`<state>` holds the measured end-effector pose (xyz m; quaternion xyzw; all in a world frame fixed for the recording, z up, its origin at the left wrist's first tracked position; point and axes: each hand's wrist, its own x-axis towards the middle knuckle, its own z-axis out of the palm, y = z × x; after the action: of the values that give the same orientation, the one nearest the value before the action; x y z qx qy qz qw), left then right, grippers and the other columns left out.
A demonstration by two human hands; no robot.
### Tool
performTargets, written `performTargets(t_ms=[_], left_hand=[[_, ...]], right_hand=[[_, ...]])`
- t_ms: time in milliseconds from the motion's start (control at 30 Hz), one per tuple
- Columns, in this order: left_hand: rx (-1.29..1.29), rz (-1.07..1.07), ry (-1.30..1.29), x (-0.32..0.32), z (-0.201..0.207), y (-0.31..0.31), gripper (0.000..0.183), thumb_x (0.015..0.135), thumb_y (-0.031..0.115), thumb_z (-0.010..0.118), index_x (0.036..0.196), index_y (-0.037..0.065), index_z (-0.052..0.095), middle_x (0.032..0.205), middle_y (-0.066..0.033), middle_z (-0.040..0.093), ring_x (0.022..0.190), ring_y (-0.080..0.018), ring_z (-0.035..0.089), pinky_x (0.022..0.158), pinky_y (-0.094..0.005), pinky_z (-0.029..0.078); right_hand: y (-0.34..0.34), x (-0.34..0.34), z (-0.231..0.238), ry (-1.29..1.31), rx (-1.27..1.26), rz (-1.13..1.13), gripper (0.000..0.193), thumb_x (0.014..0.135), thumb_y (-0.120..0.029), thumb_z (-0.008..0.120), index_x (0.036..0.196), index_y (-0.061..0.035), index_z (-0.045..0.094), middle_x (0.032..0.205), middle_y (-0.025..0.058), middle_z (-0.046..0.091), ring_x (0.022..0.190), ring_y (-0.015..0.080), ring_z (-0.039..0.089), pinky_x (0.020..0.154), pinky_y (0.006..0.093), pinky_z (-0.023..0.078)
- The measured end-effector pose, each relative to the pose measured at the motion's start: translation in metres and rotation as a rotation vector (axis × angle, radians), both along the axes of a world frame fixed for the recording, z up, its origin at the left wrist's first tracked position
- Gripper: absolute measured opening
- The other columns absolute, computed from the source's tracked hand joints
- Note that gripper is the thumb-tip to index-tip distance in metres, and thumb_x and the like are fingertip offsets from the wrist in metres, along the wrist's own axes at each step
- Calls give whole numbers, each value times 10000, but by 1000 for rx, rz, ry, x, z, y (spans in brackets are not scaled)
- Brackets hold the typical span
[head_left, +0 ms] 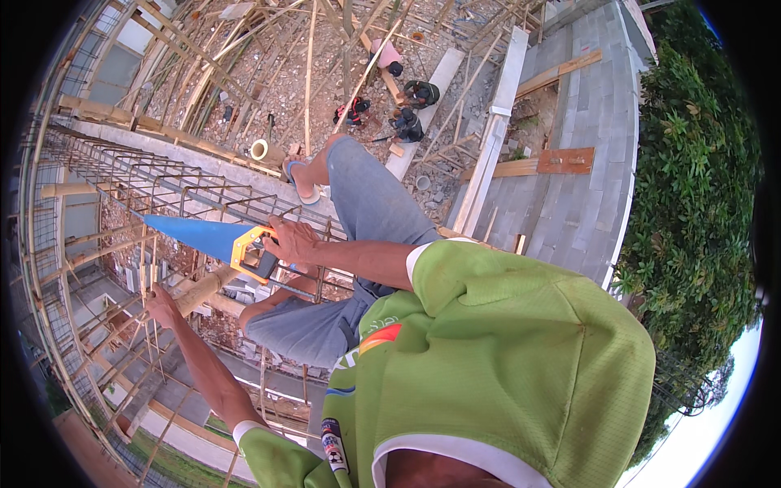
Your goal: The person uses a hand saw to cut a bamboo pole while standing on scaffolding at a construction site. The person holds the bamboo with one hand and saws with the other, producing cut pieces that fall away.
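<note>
My right hand (294,241) is closed round the yellow-and-black handle of a handsaw (191,236). Its blue blade points left, over the steel bars. Lower and further left, my left hand (163,306) is closed on thin wooden strips (154,264) that stick out above and below the fingers. A round wooden pole (205,290) runs just beside that hand. My bent legs in grey shorts (378,195) straddle a long rebar cage (195,180), and one sandalled foot (305,183) rests by the concrete edge.
Far below, several people (407,110) crouch among rubble and planks. Bamboo poles (309,77) slant up from there. A grey block wall (578,195) and a leafy tree (691,163) stand to the right. More rebar and timber framing (81,317) fills the left, with drops between the members.
</note>
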<state>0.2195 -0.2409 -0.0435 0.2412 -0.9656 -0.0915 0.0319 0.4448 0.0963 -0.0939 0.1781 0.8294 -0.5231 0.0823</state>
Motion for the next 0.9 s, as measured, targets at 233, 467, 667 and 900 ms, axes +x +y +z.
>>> performTargets(t_ms=[233, 467, 667, 900], left_hand=[[-11, 1, -28, -1, 0, 2, 589, 866, 591, 501, 1252, 198, 711, 1207, -153, 704, 1102, -391, 656, 925, -575, 482], [-4, 9, -20, 0, 0, 1, 581, 866, 574, 500, 1238, 185, 718, 1207, -158, 704, 1105, -394, 654, 927, -573, 483], [-6, 5, -17, 2, 4, 7, 574, 860, 559, 499, 1224, 177, 725, 1203, -167, 703, 1100, -395, 654, 928, -569, 483], [3, 30, -13, 2, 4, 8, 582, 849, 566, 507, 1233, 186, 723, 1211, -164, 701, 1109, -387, 652, 942, -559, 480]], right_hand=[[-1, 0, -3, 21, 6, -8, 516, 890, -439, 545, 1129, 18, 516, 921, 305, 683, 873, 485, 678, 796, 581, 525], [-1, 1, 0, 32, -8, -21, 504, 889, -435, 549, 1112, 16, 516, 927, 308, 680, 883, 485, 675, 794, 587, 520], [-1, -2, -1, -5, 4, -12, 496, 885, -433, 554, 1097, 13, 513, 930, 309, 679, 886, 484, 675, 795, 590, 520], [1, -1, 1, -8, -26, 7, 513, 884, -428, 555, 1121, 24, 509, 939, 314, 679, 885, 489, 676, 799, 588, 525]])
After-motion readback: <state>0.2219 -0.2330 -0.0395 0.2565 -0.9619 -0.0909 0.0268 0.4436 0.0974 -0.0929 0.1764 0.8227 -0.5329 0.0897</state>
